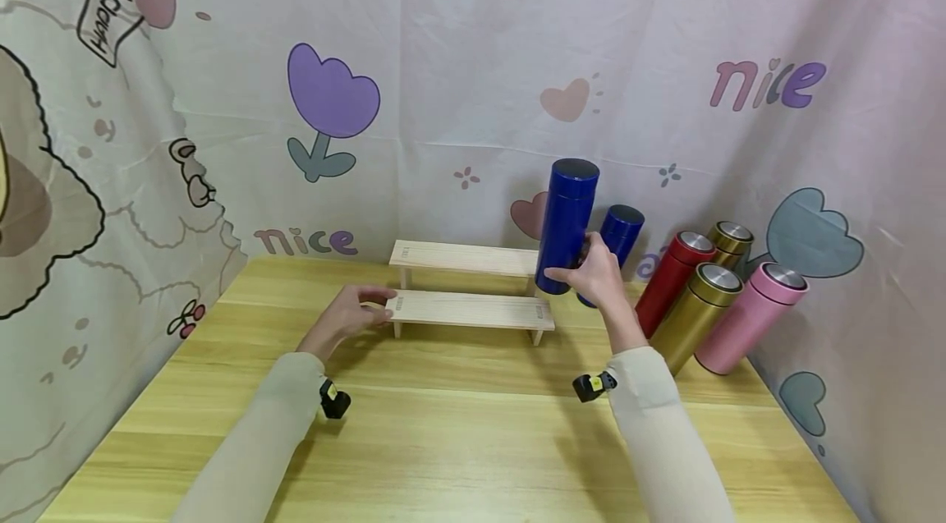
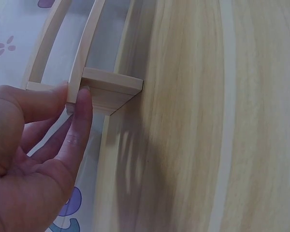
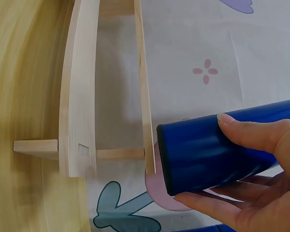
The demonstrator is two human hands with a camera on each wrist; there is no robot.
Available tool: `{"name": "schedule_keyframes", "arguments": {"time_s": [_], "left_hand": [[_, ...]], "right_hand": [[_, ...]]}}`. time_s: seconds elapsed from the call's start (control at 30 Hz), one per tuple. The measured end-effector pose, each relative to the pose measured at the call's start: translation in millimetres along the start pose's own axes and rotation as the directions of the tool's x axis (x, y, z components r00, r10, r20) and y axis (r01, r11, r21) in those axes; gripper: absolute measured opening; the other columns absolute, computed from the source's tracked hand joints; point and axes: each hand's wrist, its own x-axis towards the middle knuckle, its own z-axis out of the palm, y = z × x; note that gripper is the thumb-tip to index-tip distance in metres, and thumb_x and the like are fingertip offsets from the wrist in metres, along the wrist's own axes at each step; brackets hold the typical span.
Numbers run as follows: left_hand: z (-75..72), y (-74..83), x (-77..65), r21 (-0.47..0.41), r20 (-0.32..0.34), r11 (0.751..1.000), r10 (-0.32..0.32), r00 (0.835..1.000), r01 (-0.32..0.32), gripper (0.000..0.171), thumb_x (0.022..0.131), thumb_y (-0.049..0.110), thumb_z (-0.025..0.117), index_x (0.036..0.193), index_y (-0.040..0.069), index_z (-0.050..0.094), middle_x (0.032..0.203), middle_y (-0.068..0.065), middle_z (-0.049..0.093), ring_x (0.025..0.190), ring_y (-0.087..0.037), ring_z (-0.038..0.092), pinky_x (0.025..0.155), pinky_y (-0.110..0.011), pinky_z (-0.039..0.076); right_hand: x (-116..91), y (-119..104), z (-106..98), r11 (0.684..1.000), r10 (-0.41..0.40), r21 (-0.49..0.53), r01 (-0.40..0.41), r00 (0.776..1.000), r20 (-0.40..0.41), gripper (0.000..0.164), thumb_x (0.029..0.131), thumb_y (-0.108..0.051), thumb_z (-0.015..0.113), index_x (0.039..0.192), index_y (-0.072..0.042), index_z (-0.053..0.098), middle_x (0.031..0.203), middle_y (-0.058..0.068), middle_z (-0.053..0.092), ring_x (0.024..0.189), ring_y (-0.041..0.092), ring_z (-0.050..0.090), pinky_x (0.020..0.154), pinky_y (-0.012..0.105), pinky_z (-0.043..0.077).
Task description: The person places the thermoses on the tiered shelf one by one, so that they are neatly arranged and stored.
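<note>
My right hand (image 1: 597,272) grips a blue thermos flask (image 1: 565,223) around its lower part and holds it up by the right end of a two-step wooden rack (image 1: 473,309). In the right wrist view, the base of the blue flask (image 3: 198,154) is close beside the end of the upper plank (image 3: 144,87). My left hand (image 1: 353,316) pinches the left end of the rack's lower plank; in the left wrist view the thumb and a finger of the left hand (image 2: 43,140) lie on either side of that plank (image 2: 87,48). Nothing stands on either plank.
Behind my right hand stands a second blue flask (image 1: 621,231). Farther right are a red flask (image 1: 674,281), two gold flasks (image 1: 698,314) and a pink flask (image 1: 750,322). A printed curtain (image 1: 473,96) hangs right behind the wooden table (image 1: 458,441).
</note>
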Motion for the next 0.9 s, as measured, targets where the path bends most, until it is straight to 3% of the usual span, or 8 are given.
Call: {"name": "schedule_keyframes", "arguments": {"time_s": [0.53, 0.9], "left_hand": [[0.5, 2.8, -3.5, 0.020, -0.002, 1.000, 0.001, 1.000, -0.001, 0.046, 0.094, -0.001, 0.069, 0.138, -0.007, 0.059, 0.138, -0.033, 0.057, 0.094, -0.016, 0.069, 0.091, -0.035, 0.063], [0.1, 0.8, -1.8, 0.001, -0.002, 1.000, 0.004, 1.000, -0.004, 0.045, 0.094, -0.002, 0.069, 0.138, -0.008, 0.059, 0.137, -0.032, 0.058, 0.091, -0.013, 0.069, 0.085, -0.028, 0.063]], "right_hand": [[1.8, -8.4, 8.5, 0.999, -0.036, 0.031, 0.036, 0.999, 0.015, 0.089, 0.082, -0.020, 0.088, 0.150, 0.005, 0.036, 0.145, 0.032, 0.055, 0.129, 0.048, 0.060, 0.105, 0.060, 0.054], [3.8, -11.0, 14.8, 0.996, -0.071, 0.056, 0.071, 0.997, -0.005, 0.087, 0.078, -0.021, 0.090, 0.148, 0.000, 0.042, 0.145, 0.027, 0.057, 0.129, 0.044, 0.062, 0.100, 0.058, 0.058]]}}
